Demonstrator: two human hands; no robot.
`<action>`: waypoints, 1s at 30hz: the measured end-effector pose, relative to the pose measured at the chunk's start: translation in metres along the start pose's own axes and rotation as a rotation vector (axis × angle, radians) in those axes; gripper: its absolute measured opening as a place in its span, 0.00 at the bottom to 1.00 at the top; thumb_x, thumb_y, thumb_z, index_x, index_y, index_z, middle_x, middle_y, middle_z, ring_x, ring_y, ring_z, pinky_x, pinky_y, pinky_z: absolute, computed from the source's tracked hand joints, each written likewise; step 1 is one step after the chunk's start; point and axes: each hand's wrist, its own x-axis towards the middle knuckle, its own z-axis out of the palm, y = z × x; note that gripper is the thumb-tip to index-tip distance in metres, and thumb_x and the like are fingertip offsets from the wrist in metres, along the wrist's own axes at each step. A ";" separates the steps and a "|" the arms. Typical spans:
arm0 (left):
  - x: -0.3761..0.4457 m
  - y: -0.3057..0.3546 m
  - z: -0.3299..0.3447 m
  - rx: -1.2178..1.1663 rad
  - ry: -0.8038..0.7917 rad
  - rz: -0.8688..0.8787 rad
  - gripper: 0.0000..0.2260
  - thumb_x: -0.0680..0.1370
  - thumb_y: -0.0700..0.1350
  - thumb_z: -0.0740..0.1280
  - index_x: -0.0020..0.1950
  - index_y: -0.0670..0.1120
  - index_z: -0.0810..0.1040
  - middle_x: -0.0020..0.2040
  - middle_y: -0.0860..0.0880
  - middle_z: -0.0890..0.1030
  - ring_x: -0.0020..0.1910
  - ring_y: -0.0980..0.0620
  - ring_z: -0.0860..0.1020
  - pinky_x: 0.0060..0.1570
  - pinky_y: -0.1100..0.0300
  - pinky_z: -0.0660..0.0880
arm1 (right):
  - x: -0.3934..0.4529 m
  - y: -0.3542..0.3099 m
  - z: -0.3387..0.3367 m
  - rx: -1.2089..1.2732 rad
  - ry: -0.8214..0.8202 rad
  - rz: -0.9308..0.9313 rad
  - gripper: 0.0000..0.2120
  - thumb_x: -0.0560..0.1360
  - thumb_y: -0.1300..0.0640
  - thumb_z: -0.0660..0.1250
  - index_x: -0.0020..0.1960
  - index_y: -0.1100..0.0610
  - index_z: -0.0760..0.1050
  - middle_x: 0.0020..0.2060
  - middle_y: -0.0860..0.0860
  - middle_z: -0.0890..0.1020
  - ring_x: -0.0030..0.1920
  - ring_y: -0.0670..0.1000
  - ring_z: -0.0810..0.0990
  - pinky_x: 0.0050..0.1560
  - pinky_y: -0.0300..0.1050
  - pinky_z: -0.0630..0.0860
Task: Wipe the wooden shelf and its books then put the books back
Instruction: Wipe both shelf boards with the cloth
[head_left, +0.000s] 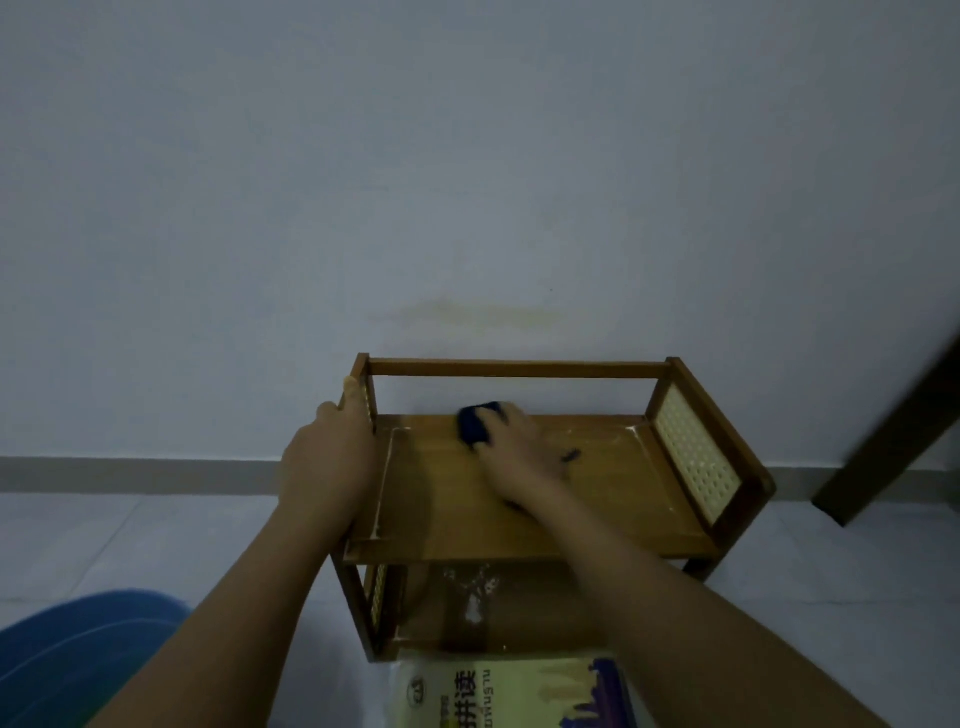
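Note:
A small two-tier wooden shelf (613, 499) stands on the floor against the wall, with cream lattice panels in its sides. My left hand (327, 462) grips the shelf's left side post. My right hand (519, 457) presses a dark blue cloth (475, 423) onto the back of the top board. White dust lies along the board's edges and on the lower board (472, 597). A book with a pale yellow cover (498, 696) lies flat on the floor in front of the shelf, partly under my right forearm.
The pale wall rises right behind the shelf, with a grey skirting strip (130, 473) at floor level. A dark wooden furniture leg (893, 415) slants down at the right. A blue object (78, 654) sits at the lower left on the tiled floor.

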 end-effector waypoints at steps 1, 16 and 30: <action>0.000 0.000 0.000 -0.016 -0.007 -0.005 0.32 0.79 0.44 0.61 0.78 0.48 0.47 0.52 0.41 0.75 0.39 0.46 0.73 0.35 0.55 0.69 | -0.006 0.031 -0.010 0.005 0.044 0.088 0.23 0.80 0.49 0.56 0.74 0.45 0.58 0.76 0.50 0.58 0.72 0.57 0.63 0.65 0.58 0.69; -0.004 0.006 -0.001 -0.065 -0.020 -0.015 0.34 0.78 0.42 0.61 0.78 0.47 0.45 0.50 0.41 0.75 0.40 0.45 0.74 0.36 0.55 0.70 | -0.020 -0.090 0.022 0.042 -0.117 -0.093 0.25 0.77 0.49 0.64 0.72 0.47 0.61 0.73 0.53 0.61 0.71 0.60 0.60 0.70 0.59 0.61; 0.002 -0.003 -0.001 0.058 -0.006 0.046 0.31 0.79 0.39 0.59 0.78 0.45 0.48 0.42 0.46 0.72 0.32 0.51 0.71 0.28 0.61 0.67 | -0.124 0.088 -0.049 -0.119 -0.004 0.180 0.25 0.81 0.49 0.53 0.76 0.49 0.53 0.76 0.53 0.58 0.70 0.55 0.65 0.67 0.52 0.68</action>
